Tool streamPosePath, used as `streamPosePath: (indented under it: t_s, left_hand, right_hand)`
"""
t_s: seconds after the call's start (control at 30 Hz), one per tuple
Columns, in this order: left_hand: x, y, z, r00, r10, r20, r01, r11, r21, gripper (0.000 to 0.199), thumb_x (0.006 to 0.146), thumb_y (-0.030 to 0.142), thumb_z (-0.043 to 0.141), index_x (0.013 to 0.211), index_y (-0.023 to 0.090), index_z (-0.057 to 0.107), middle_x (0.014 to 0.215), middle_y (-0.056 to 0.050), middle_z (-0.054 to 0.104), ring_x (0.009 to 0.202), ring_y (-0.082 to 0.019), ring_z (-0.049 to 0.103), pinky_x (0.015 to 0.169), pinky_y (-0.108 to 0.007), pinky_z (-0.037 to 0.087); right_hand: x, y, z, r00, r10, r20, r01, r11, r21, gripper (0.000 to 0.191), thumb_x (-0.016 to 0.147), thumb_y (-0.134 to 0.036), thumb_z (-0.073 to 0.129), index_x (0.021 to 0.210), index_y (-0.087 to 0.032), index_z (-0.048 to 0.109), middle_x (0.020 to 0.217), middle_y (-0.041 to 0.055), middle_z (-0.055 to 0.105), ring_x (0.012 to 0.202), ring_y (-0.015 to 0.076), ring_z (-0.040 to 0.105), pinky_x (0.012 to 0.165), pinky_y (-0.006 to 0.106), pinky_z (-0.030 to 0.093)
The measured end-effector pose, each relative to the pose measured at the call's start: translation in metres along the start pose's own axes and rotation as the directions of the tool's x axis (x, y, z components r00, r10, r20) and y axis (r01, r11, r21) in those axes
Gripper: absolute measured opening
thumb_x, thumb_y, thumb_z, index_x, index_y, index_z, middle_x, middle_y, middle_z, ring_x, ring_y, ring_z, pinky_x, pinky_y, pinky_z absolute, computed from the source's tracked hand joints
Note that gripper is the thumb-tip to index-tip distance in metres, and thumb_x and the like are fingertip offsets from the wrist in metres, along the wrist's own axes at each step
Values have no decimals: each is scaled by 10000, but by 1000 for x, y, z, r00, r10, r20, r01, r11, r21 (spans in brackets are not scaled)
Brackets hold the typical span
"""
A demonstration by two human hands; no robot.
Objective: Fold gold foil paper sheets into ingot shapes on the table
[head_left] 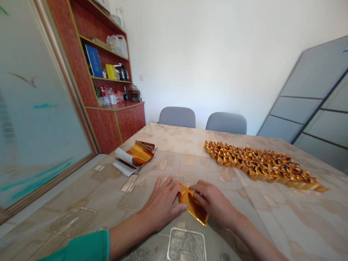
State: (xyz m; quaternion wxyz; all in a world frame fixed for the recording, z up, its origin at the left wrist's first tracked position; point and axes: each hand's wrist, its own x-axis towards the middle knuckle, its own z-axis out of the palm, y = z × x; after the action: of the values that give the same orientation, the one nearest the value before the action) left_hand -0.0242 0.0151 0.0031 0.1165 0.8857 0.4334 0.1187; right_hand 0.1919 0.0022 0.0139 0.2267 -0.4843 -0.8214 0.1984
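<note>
A sheet of gold foil paper point(193, 205), folded at its far end, lies on the table between my hands. My left hand point(166, 203) rests on the tabletop with its fingers stretched out, its thumb and index finger touching the foil's left edge. On the other side, my right hand point(210, 200) has its fingers curled over the foil's right edge, gripping it. The fingertips under the right hand are partly hidden. A loose stack of gold foil sheets point(143, 154) with white backs sits farther off to the left.
Many folded gold foil pieces point(261, 163) stand in tight rows on the right of the patterned table point(179, 145). Two grey chairs point(177, 116) are at the far edge. A red-brown cabinet point(104, 123) with shelves stands at the back left, beside a frosted glass door point(35, 108).
</note>
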Motion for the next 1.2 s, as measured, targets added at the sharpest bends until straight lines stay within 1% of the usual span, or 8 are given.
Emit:
streamPosePath:
  t_s: [0.2,0.53,0.7,0.77,0.87,0.93,1.07,1.2]
  left_hand:
    - [15,-23,6,996,67,55,-59,989,-136,524,863,344,635,1347,264,449,1497,-90,468,1446,-339,288,1142,-669,109]
    - [43,-42,-11,921,349,175,-301,920,-250,359,835,216,611,1184,244,527,1489,-75,479,1444,-338,294,1120,-706,100]
    - [40,-37,-10,886,455,87,-433,880,-195,343,857,176,573,1192,243,542,1503,-77,460,1426,-318,333,1131,-670,131]
    - [37,-32,-11,877,480,6,-474,868,-149,255,866,170,576,1117,213,589,1427,-102,530,1342,-287,447,1127,-576,240]
    - [26,-22,-16,888,459,-41,-459,875,-155,154,883,96,509,898,183,635,1052,-70,687,1022,-200,620,939,-356,448]
    - [12,-15,-20,904,429,4,-419,885,-205,200,874,59,473,867,185,627,876,-30,675,869,-167,623,823,-286,470]
    - [-20,1,-25,974,227,-4,-224,958,-179,155,784,179,638,928,190,582,898,-23,641,830,-194,589,757,-304,462]
    - [-34,9,-16,966,255,-38,-257,963,-80,335,747,453,761,817,194,561,863,-20,635,823,-221,567,754,-337,442]
  right_hand:
    - [-12,22,-17,985,-158,66,158,987,2,421,851,12,474,1090,-260,688,1028,35,672,959,188,607,842,310,499]
    - [-9,2,-5,935,-324,147,340,935,-103,208,941,-183,569,1114,-226,676,1101,67,673,1006,224,573,862,367,482]
    - [-6,-11,9,933,-342,109,349,936,-48,156,983,-247,538,1056,-242,676,1088,37,702,1022,212,587,882,358,445]
    - [-6,-15,14,948,-312,69,314,949,-18,163,987,-249,533,1081,-247,667,1087,38,702,1021,205,597,880,347,443]
    - [-8,-18,19,965,-260,22,260,966,17,162,991,-250,523,1030,-240,680,999,43,705,965,202,615,850,337,458]
    - [-9,-18,22,971,-238,-2,238,971,34,173,992,-262,515,989,-233,686,932,44,700,921,202,621,823,335,470]
    - [-11,-17,27,977,-209,-28,211,975,74,163,980,-238,524,936,-221,680,889,40,690,867,193,615,785,321,470]
    - [-12,-20,28,980,-198,-24,200,977,70,143,949,-163,543,876,-202,659,835,31,668,808,183,588,725,300,449]
